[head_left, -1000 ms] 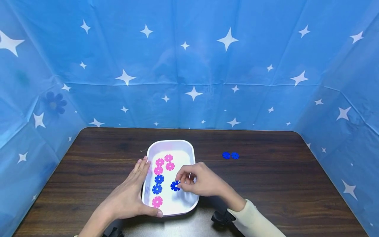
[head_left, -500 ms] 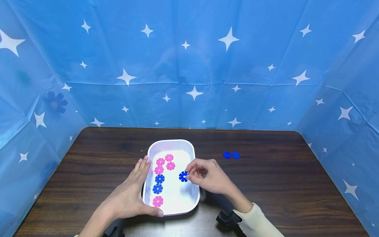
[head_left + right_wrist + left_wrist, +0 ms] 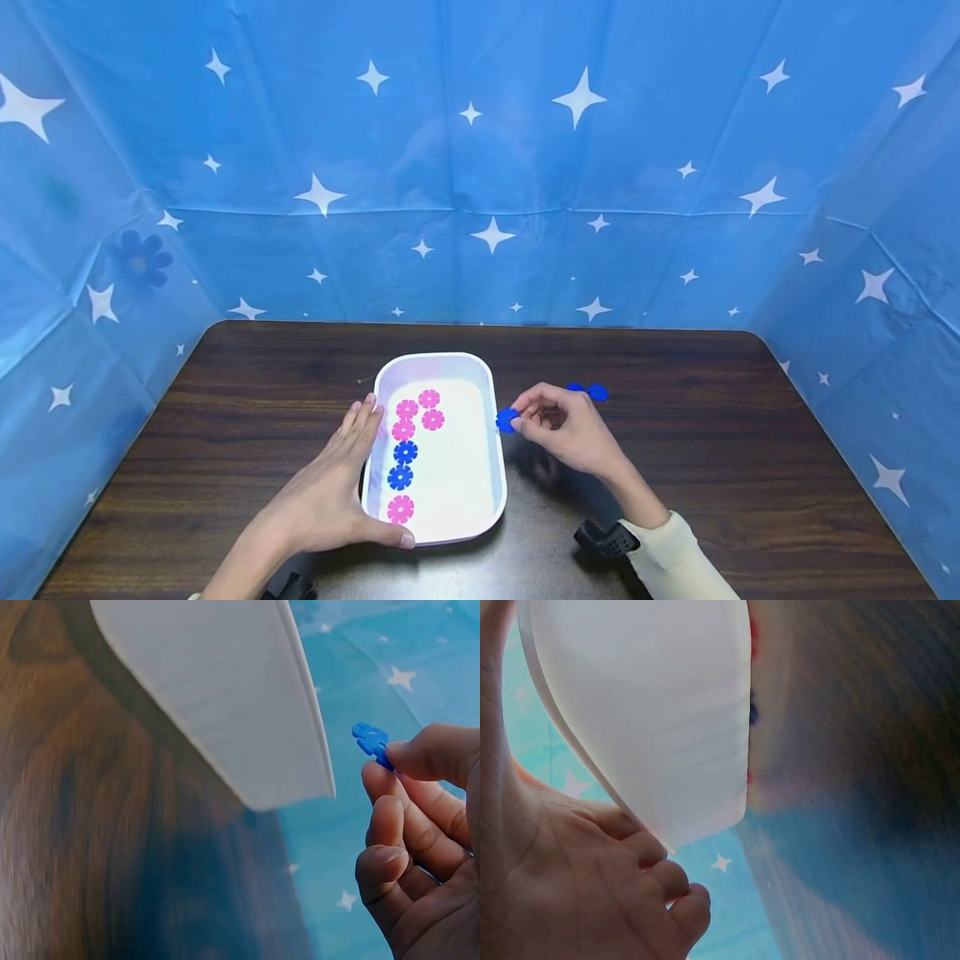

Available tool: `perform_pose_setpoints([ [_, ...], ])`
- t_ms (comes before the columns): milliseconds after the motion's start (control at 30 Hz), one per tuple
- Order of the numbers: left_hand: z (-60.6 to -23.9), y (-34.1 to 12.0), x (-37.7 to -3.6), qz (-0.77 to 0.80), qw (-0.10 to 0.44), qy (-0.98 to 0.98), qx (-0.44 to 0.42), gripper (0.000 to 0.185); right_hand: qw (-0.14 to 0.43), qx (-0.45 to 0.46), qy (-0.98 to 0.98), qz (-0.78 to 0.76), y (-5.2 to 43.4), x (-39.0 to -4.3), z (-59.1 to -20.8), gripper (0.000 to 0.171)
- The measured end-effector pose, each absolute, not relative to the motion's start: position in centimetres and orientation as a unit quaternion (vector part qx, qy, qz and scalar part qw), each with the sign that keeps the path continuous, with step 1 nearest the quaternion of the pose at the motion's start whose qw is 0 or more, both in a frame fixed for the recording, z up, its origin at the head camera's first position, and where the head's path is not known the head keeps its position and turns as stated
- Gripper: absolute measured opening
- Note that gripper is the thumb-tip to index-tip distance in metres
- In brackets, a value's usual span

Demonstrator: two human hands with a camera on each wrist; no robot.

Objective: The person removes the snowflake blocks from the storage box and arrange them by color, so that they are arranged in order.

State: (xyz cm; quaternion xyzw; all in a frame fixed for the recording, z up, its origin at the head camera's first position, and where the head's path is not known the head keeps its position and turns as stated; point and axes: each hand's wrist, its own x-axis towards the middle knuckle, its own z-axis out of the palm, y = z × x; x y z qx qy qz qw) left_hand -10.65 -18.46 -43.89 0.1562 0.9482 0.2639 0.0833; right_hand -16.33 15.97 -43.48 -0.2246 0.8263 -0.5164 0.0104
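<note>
A dark wood-grain bench (image 3: 675,467) is enclosed on three sides by a blue star-printed cloth (image 3: 480,167). Near the bench's middle stands a white tray (image 3: 438,364), shallow and round-cornered. It is steadied by the left hand (image 3: 326,496), whose straight fingers lie flat along the tray's left wall while the thumb runs along its near rim; this grip is spread and pressing, not curled around anything. The tray looks like thin, light plastic that would probably slide on the smooth bench if left unbraced.

Inside the tray, flat flower-shaped discs are seen lying in a loose column toward its left side: pink discs (image 3: 417,412) at the far end, two blue discs (image 3: 402,465) below them, and one more pink disc (image 3: 401,508) nearest the person.

A single blue disc (image 3: 507,419) is held above the bench just outside the tray's right rim, pinched at its edge between the thumb and fingertips of the right hand (image 3: 570,429). Just behind that hand, a pair of blue discs (image 3: 592,391) lies on the bench.

The held disc is judged very light, stiff and thin, with slotted petals around its edge. It is probably slick, so it is best taken by the rim with a fingertip pinch; lying flat, it would be awkward to lift without a nail or a tilt.
</note>
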Motion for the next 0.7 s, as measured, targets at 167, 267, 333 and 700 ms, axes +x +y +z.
perform_pose_setpoints([
  [167, -43.8, -18.5, -10.6, 0.263, 0.08, 0.948, 0.159, 0.156, 0.009, -0.191, 0.836, -0.514, 17.8, -17.0, -44.2, 0.01],
  [267, -43.8, -18.5, -10.6, 0.264, 0.079, 0.948, 0.159, 0.156, 0.001, -0.175, 0.842, -0.51, 18.9, -17.3, -44.5, 0.01],
  [333, -43.9, -18.5, -10.6, 0.263, 0.08, 0.948, 0.16, 0.156, -0.002, -0.161, 0.847, -0.507, 19.6, -17.5, -44.8, 0.01],
  [700, -43.8, -18.5, -10.6, 0.269, 0.089, 0.946, 0.155, 0.156, -0.024, -0.096, 0.873, -0.477, 23.2, -18.7, -46.0, 0.014],
])
